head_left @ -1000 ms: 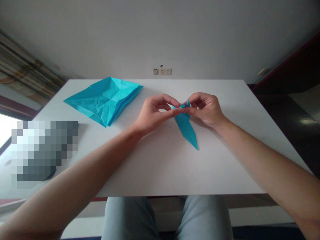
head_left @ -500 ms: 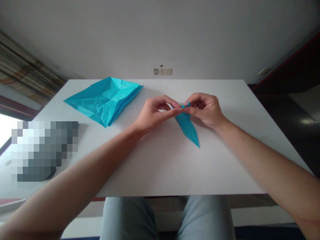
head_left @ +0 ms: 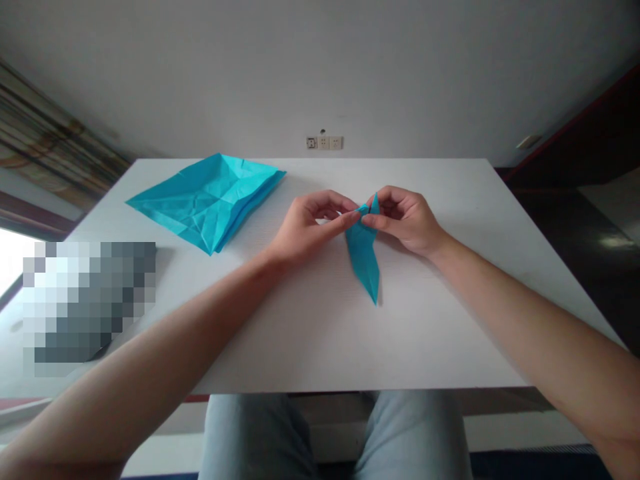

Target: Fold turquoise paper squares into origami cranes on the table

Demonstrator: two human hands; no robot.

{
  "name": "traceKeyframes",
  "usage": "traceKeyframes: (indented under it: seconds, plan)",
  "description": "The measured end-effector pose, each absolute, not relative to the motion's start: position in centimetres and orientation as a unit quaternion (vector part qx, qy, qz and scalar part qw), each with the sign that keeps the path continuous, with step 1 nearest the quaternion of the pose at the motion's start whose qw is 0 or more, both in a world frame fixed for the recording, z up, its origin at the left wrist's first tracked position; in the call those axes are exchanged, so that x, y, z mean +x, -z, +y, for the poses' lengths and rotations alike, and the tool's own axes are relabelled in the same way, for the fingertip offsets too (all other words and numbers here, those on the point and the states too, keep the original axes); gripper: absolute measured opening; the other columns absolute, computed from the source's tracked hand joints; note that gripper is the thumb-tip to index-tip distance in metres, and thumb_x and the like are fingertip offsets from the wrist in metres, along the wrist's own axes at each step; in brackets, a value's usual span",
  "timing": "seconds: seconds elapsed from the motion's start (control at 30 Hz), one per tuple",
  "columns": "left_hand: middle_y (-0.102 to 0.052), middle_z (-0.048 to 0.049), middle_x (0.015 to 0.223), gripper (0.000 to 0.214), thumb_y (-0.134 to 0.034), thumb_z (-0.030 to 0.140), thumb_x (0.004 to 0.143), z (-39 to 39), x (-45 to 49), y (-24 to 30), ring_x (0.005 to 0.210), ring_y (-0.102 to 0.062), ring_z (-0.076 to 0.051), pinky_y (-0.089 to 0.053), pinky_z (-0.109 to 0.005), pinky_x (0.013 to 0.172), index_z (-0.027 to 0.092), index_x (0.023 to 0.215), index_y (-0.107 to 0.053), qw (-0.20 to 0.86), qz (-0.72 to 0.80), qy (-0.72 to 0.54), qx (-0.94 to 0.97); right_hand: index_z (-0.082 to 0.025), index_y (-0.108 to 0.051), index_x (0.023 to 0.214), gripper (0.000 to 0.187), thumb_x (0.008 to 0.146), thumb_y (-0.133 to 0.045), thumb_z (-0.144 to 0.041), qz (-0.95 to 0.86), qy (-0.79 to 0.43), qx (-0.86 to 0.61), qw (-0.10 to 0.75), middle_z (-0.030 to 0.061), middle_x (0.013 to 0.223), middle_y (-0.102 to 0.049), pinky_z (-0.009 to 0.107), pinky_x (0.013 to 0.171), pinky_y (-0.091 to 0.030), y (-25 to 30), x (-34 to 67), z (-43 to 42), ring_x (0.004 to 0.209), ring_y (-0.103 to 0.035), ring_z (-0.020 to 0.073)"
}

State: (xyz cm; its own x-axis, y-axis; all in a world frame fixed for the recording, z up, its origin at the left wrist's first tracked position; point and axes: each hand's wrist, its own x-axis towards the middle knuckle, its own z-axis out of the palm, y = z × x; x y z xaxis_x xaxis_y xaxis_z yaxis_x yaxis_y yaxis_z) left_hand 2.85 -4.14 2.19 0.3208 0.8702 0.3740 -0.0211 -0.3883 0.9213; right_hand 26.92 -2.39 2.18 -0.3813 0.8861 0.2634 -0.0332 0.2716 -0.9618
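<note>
A small piece of folded blue paper (head_left: 364, 252) is held between both hands, its long pointed end hanging toward me and a short tip rising at the top. My left hand (head_left: 315, 217) pinches its upper left part between thumb and fingers. On the other side, my right hand (head_left: 407, 217) grips the upper right part, thumb in front and fingers behind. The fingertips of both hands nearly meet and cover some of the folds. Apart from the hands, to the left, lies a larger creased blue paper (head_left: 207, 200) folded in a diamond-like shape.
The white table (head_left: 320, 333) stretches from my knees to the wall. A pixelated grey object (head_left: 93, 300) stands at its left side. Sockets (head_left: 323, 143) are set in the wall beyond the far edge, and a patterned curtain (head_left: 55, 127) hangs at the left.
The folded paper has swung so its lower point moved left and slightly nearer me. Its upper tip shows more. My right hand has shifted slightly left; my left hand has barely moved.
</note>
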Motion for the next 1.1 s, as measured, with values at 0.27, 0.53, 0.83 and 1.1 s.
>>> traceKeyframes:
  seconds: [0.27,0.53,0.83,1.1]
  plan:
    - [-0.087,-0.0087,0.102,0.05,-0.096,0.065,0.092,-3.92,3.08,-1.81,0.088,-0.079,-0.017,-0.061,-0.029,0.08,0.018,0.106,-0.085,0.447,0.308,-0.511,0.667,-0.024,-0.07,0.08,0.057,0.069,-0.111,-0.062,-0.663,-0.531,-0.325,0.416,-0.0035,0.076,-0.067,0.028,0.062,-0.042,-2.19,26.94,-2.45,0.069,-0.054,0.0125]
    - [-0.087,-0.0089,0.113,0.045,-0.096,0.06,0.094,-3.97,2.93,-1.9,0.092,-0.079,-0.017,-0.062,-0.029,0.082,0.02,0.111,-0.085,0.435,0.302,-0.506,0.681,-0.024,-0.069,0.081,0.057,0.072,-0.109,-0.063,-0.662,-0.533,-0.332,0.408,-0.0028,0.077,-0.067,0.029,0.062,-0.041,-2.33,26.94,-2.6,0.07,-0.054,0.0134]
    - [-0.087,-0.0091,0.114,0.037,-0.088,0.056,0.102,-4.12,2.95,-2.13,0.096,-0.081,-0.018,-0.064,-0.031,0.088,0.02,0.112,-0.085,0.399,0.294,-0.506,0.706,-0.022,-0.073,0.082,0.055,0.072,-0.109,-0.062,-0.686,-0.547,-0.32,0.357,-0.004,0.072,-0.062,0.029,0.06,-0.035,-2.28,27.11,-2.48,0.067,-0.049,0.0125]
    - [-0.087,-0.0094,0.113,0.044,-0.092,0.061,0.097,-4.12,2.76,-2.38,0.097,-0.08,-0.019,-0.064,-0.033,0.093,0.02,0.111,-0.084,0.431,0.274,-0.478,0.715,-0.02,-0.076,0.079,0.055,0.075,-0.107,-0.065,-0.679,-0.557,-0.322,0.353,-0.0026,0.072,-0.066,0.029,0.061,-0.037,-2.6,27.13,-2.59,0.068,-0.052,0.0123]
